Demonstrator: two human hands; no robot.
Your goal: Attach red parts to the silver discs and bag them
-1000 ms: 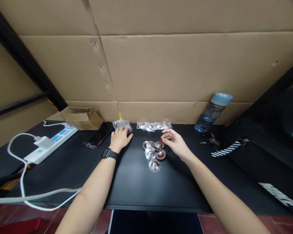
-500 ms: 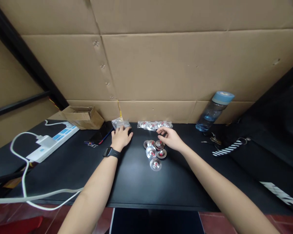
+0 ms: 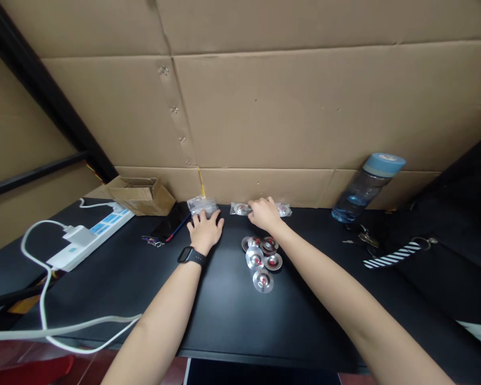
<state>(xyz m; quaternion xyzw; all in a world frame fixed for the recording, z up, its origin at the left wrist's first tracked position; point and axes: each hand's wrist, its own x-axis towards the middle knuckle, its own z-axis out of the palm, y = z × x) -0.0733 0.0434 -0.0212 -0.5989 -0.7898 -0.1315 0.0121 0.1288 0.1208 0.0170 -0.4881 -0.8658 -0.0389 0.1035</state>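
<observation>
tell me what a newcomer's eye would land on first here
Probably the shiny metal discs with red centres, clustered on the black table between the forearms. Behind them, the right hand partly covers a row of clear-wrapped discs. Farther right is a blue-lidded bottle.

Gloss and Crinkle over Smooth Black

The round discs [image 3: 255, 259] in front of me look like polished metal, smooth and mirror-bright. At my right fingers [image 3: 256, 205], the wrapped pieces [image 3: 284, 209] glint through thin, crinkled clear plastic; the packet [image 3: 202, 203] by my left fingers [image 3: 202, 216] is similar glossy, wrinkled film. My surface [image 3: 228, 321] is smooth, with a soft satin sheen. Behind it the wall [image 3: 264, 117] is matt, creased cardboard, and the box [image 3: 162, 200] is dull cardboard too. The bottle [image 3: 351, 200] looks like clear, glossy plastic under a duller lid [image 3: 385, 164]. My watch strap [image 3: 199, 258] looks matt and rubbery; the power strip [image 3: 72, 254] is smooth plastic.
</observation>
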